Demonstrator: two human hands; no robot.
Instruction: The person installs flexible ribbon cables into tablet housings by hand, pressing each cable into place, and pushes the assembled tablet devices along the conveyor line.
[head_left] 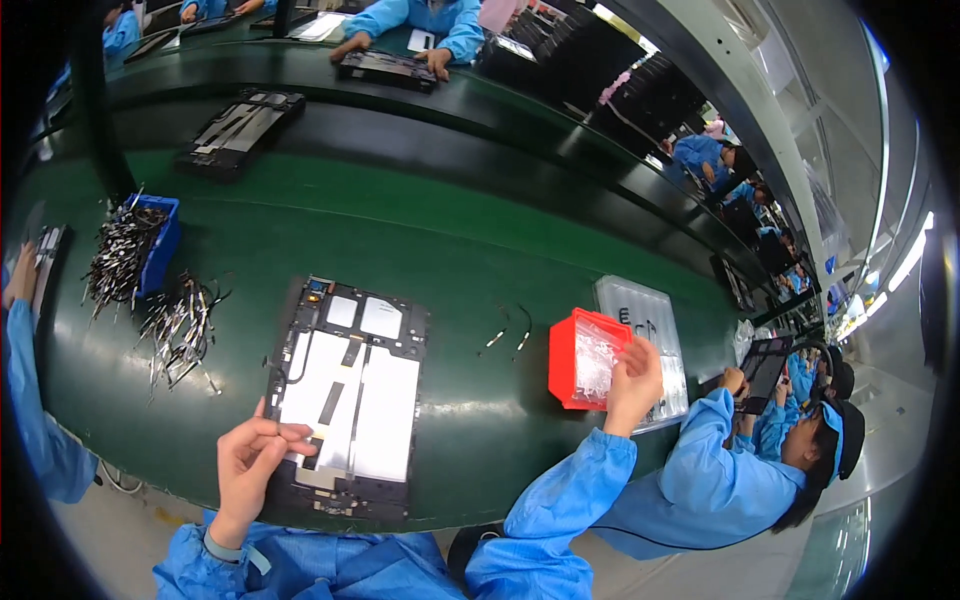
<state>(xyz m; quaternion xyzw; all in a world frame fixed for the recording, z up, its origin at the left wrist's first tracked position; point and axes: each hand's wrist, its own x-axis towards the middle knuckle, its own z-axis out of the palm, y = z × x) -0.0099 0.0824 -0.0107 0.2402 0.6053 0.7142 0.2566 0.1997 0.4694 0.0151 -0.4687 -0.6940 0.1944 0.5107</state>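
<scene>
Flat device (388,410) partly under left hand (255,456)

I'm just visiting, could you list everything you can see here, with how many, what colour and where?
Table: one, green, under the work
Near panel: one, black and silver, front centre
Other panels: several, mostly dark, farther back and at both sides
Blue bin: one, blue, left, heaped with cables
Cable pile: one, black and silver, beside that bin
Loose cables: two, dark and silver, right of near panel
Red bin: one, red, right, holding small clear pieces
Tray: one, clear, behind red bin
Co-workers: several, blue clothing, left, right and back
Left grip: one, bare, near panel's lower left
Right grip: one, bare, at red bin
</scene>
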